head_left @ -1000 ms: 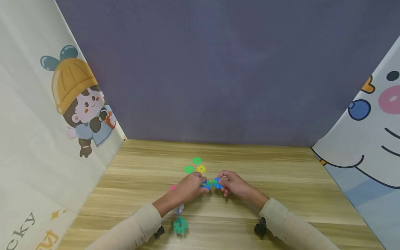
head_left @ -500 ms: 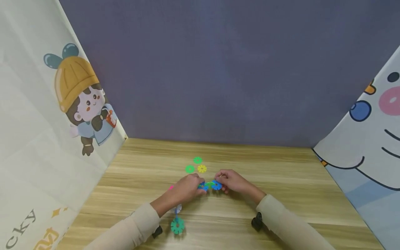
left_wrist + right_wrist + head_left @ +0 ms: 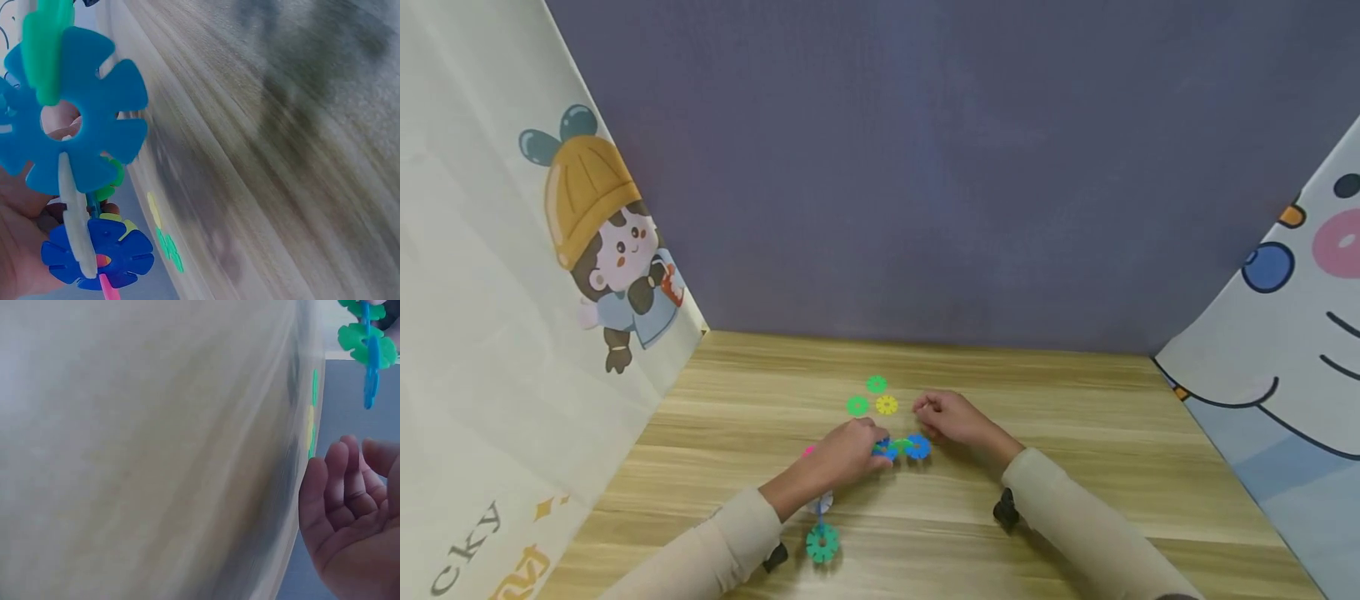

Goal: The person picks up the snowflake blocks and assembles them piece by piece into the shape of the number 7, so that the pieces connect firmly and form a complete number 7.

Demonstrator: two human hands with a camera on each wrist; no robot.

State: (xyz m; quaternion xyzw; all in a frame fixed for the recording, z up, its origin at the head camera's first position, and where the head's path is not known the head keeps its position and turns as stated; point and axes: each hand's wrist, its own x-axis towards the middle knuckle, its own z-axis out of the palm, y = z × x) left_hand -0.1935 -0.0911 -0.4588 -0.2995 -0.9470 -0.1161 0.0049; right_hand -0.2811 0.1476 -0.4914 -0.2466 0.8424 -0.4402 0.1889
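In the head view my left hand pinches a chain of slotted plastic snowflake discs. Its right end, a blue disc joined to a green disc, sticks out past the fingertips. Behind the wrist hang a whitish disc and a teal disc, seemingly part of the same chain. The left wrist view shows a big blue disc and a dark blue disc with pale pieces in their slots. My right hand, just beyond the chain's blue end, holds nothing; its fingers curve loosely.
Two loose green discs and a yellow disc lie flat on the wooden table, beyond the left hand. A grey-blue panel closes off the back. Printed cloths stand on both sides.
The right hand has let go of the blue end disc and moved away, slightly up and toward the loose discs. The left hand keeps its grip on the chain, nearly in place.
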